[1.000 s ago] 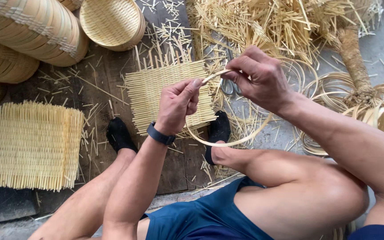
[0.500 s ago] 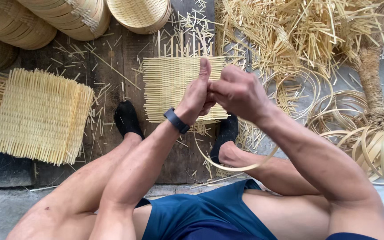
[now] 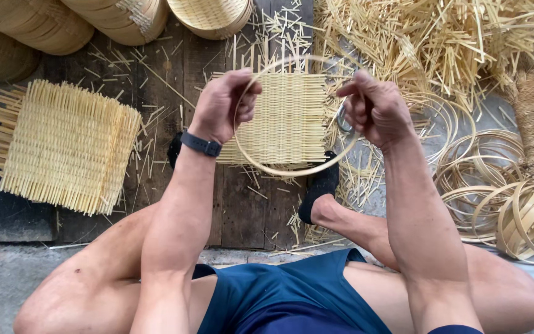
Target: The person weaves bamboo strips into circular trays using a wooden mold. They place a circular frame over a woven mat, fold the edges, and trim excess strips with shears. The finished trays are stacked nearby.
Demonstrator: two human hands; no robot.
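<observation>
My left hand [image 3: 224, 106] and my right hand [image 3: 372, 106] each grip one side of a thin bamboo hoop [image 3: 292, 169], held up in front of me. A metal tool [image 3: 343, 120] also sits in my right hand. Below the hoop, a square woven bamboo mat [image 3: 292, 117] lies on the wooden boards between my feet in black socks. A dark watch is on my left wrist.
A stack of woven square mats [image 3: 63, 145] lies at the left. Round woven baskets [image 3: 211, 15] stand along the top. Loose bamboo strips [image 3: 440, 43] are piled at the top right, and a bundle of bamboo hoops [image 3: 514, 198] lies at the right.
My hands, pressed together over the mat before, have moved apart, and the hoop is now spread open between them. The camera view has shifted slightly.
</observation>
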